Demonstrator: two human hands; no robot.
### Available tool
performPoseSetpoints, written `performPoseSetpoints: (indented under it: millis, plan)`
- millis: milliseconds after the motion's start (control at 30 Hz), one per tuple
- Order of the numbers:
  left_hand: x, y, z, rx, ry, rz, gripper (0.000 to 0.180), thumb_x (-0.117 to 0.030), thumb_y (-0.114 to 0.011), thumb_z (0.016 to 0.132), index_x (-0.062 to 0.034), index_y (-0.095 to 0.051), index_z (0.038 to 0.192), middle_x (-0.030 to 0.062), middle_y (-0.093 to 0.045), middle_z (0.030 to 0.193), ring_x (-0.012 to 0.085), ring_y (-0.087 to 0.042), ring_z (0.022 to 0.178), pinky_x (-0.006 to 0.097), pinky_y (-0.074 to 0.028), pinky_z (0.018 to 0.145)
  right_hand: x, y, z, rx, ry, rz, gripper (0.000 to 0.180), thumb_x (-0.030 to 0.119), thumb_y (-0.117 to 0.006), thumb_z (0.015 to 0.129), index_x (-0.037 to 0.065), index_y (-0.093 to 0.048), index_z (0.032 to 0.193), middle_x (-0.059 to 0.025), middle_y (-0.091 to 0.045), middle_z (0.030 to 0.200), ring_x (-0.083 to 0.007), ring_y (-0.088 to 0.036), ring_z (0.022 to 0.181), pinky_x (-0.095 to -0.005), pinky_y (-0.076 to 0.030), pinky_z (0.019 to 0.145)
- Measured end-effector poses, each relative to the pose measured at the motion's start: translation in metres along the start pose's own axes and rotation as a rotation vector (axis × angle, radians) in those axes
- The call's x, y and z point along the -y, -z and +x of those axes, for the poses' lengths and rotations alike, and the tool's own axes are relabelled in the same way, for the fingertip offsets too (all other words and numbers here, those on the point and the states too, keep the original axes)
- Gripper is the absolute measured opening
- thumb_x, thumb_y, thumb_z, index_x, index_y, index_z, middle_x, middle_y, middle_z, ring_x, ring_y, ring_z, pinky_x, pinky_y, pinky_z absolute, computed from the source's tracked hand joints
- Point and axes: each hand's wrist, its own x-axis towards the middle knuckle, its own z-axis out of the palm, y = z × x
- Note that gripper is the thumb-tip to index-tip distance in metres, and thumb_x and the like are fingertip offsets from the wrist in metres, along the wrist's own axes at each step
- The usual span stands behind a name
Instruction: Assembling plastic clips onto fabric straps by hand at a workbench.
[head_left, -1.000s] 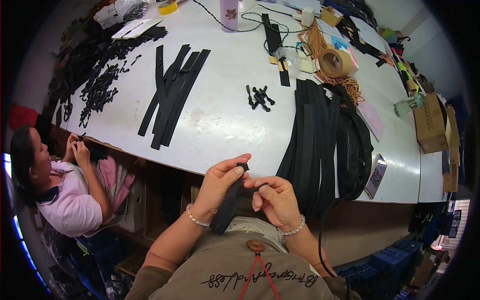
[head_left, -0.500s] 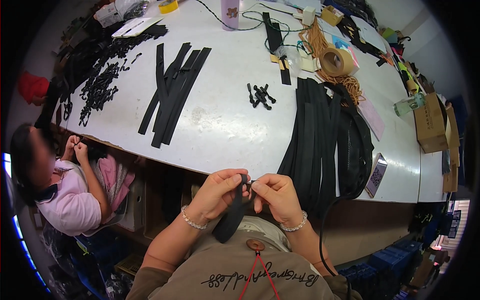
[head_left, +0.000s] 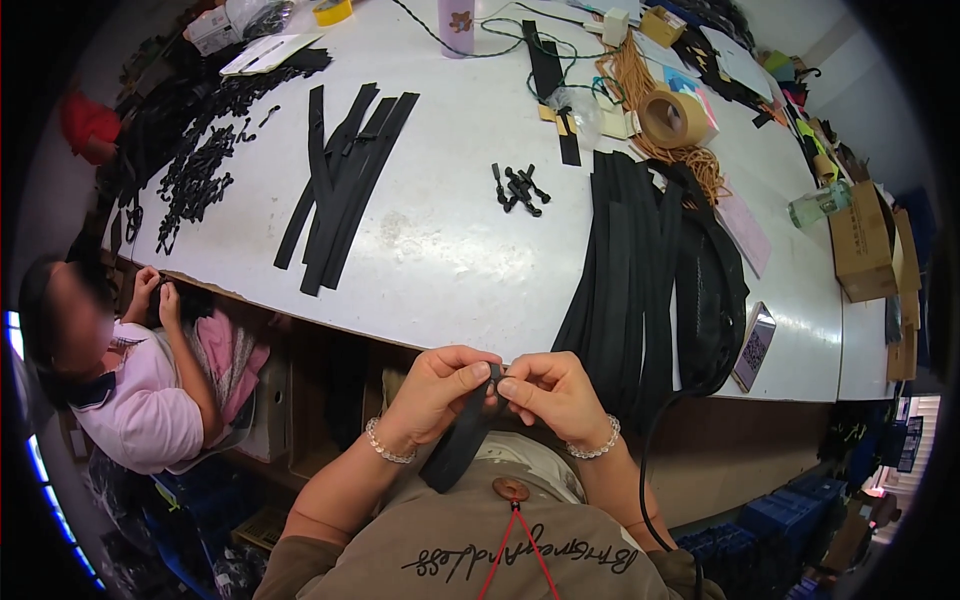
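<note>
My left hand (head_left: pixel 437 392) and my right hand (head_left: pixel 552 395) meet just below the table's near edge, both pinching the top end of a black zipper strip (head_left: pixel 462 440) that hangs down toward my chest. A small slider part seems to sit between my fingertips, mostly hidden. On the white table (head_left: pixel 450 250) ahead lie a few loose black zipper pulls (head_left: pixel 518 187), a stack of long black zipper strips (head_left: pixel 630 270) to the right, and a smaller bundle of black strips (head_left: pixel 343 182) to the left.
Another person (head_left: pixel 120 380) in a pink top sits at the left, hands at the table edge by a heap of black parts (head_left: pixel 195 175). A tape roll (head_left: pixel 674 118), tan cord, a phone (head_left: pixel 754 345), a bottle (head_left: pixel 818 205) and cardboard boxes (head_left: pixel 868 243) lie on the right.
My hands have closed in on each other and dropped slightly toward my chest, fingertips now together on the strip's top end. The person at the left has shifted a little.
</note>
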Motion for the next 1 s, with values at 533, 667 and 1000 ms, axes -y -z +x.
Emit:
performPoseSetpoints:
  millis: [533,667,1000]
  plan:
    - [-0.0038,0.0054,0.0,0.097,0.053,0.032,0.015,-0.006,-0.058,0.086,0.0027,-0.061,0.098,0.0085,-0.064,0.083,0.013,-0.061,0.07,0.024,-0.052,0.067,-0.0004,0.0001,-0.0015,0.062,-0.048,0.05,0.012,0.007,-0.061,0.084,-0.001,-0.061,0.075,-0.005,-0.063,0.071,-0.0026,-0.047,0.052,-0.0151,-0.036,0.044]
    - [-0.0037,0.0035,-0.0001,0.089,0.064,0.042,0.015,-0.007,-0.058,0.086,0.0018,-0.061,0.097,0.0078,-0.064,0.083,0.013,-0.061,0.071,0.025,-0.052,0.067,-0.0015,0.0027,-0.0015,0.081,-0.101,0.11,0.014,0.01,-0.061,0.085,0.001,-0.06,0.074,-0.0032,-0.061,0.069,-0.0016,-0.044,0.05,-0.0146,-0.034,0.043]
    - [-0.0056,0.0026,-0.0008,0.1,0.09,0.055,0.013,-0.008,-0.059,0.086,0.0009,-0.062,0.095,0.0072,-0.064,0.081,0.0127,-0.062,0.07,0.025,-0.053,0.066,-0.0074,0.0053,-0.0012,0.106,-0.135,0.195,0.015,0.012,-0.061,0.085,0.002,-0.06,0.074,-0.0008,-0.057,0.064,-0.0011,-0.041,0.047,-0.0148,-0.031,0.042]
